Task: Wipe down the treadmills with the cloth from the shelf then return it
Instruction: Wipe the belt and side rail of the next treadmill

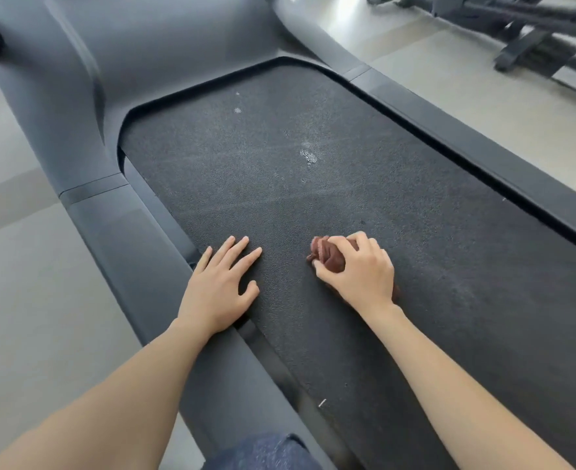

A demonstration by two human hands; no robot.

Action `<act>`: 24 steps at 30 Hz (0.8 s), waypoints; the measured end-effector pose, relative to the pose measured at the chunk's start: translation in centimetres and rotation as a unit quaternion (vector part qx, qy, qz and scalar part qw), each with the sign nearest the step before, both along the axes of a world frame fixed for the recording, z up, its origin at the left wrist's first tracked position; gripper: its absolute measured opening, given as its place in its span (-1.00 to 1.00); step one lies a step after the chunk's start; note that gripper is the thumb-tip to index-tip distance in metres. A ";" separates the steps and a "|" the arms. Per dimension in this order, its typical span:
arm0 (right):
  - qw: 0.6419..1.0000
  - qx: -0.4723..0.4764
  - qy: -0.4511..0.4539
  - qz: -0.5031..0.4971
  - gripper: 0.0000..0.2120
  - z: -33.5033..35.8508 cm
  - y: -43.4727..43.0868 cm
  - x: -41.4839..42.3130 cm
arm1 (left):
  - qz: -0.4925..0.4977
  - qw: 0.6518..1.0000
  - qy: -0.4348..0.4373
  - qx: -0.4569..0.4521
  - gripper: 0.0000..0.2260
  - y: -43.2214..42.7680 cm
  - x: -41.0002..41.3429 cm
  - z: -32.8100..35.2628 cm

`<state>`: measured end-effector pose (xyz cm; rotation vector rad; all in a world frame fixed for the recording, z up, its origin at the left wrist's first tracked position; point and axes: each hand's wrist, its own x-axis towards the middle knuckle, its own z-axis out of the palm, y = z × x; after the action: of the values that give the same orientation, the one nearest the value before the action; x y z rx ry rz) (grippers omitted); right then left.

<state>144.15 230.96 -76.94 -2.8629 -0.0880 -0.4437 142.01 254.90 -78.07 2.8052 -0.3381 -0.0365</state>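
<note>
A treadmill fills the view, with a rough black belt (313,205) between grey side rails. My right hand (361,269) grips a bunched brown cloth (330,256) and holds it down on the belt near the middle. My left hand (222,283) lies flat with straight, spread fingers on the belt's left edge, its heel over the left side rail (130,252). Pale dusty smears and whitish spots (308,157) mark the belt farther ahead.
The grey motor hood and upright (86,72) rise at the far end of the belt. The right side rail (483,154) borders a light floor. Dark frames of another exercise machine (534,39) stand at the top right. My knee in blue jeans (263,452) shows at the bottom.
</note>
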 end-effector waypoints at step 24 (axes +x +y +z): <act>0.999 -0.010 0.031 -0.039 -0.56 -0.6 -5.9 14.7 | 0.000 1.000 0.013 0.028 -0.47 -0.2 0.1 0.8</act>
<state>158.82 225.02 -77.52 -2.9047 0.0312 -0.3693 142.09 254.68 -77.30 2.8577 -0.3372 -0.0841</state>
